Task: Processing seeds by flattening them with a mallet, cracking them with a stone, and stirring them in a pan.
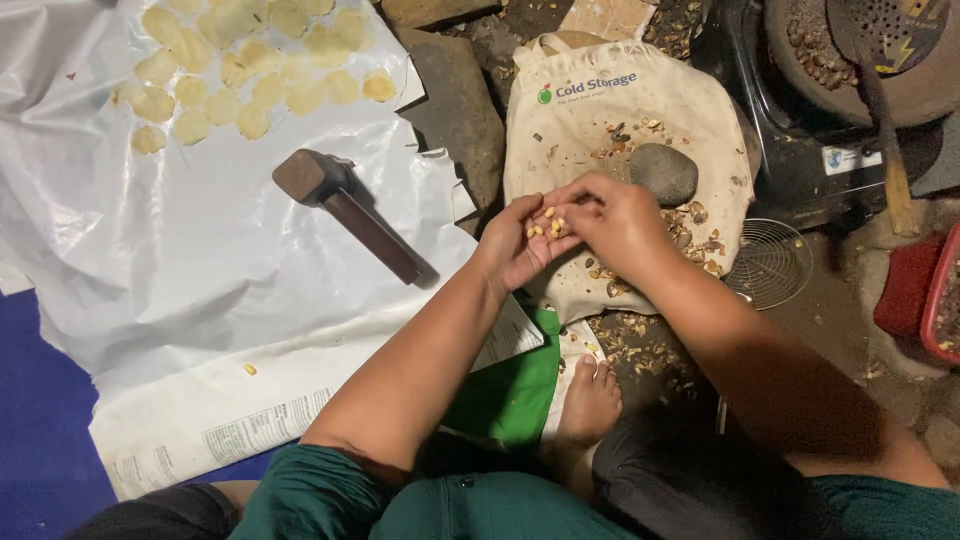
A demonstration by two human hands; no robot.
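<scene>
- Two bare forearms reach away from a person in a green top, whose bare foot (590, 400) rests on the ground between them, beside a green sheet (515, 390).
- Just beyond, husk litter (640, 350) lies scattered on the dark ground near the foot.
- At the left, near side, a blue mat (40, 430) shows under a wide white plastic sheet (160, 260); one loose kernel (250, 369) lies on the sheet's near edge.
- Mid-scene, the left hand (515, 245) is cupped palm-up, cradling a small heap of pale yellow kernels (548, 225).
- Touching it from the right, the right hand (615, 220) has its fingers pinched narrow over those kernels.
- Both hands hover over a cream cloth bag (620, 110) spread flat and strewn with brown shells.
- Left of the hands, a dark wooden mallet (345, 205) lies on the white sheet.
- Right of the hands, a round wire strainer (770, 262) sits by the bag's edge.
- Farther off, a grey stone (663, 172) rests on the bag, just beyond the right hand.
- Far left, flattened yellow discs (250, 70) are spread on the sheet.
- Far right, a dark pan (800, 50) holds brown nuts.
</scene>
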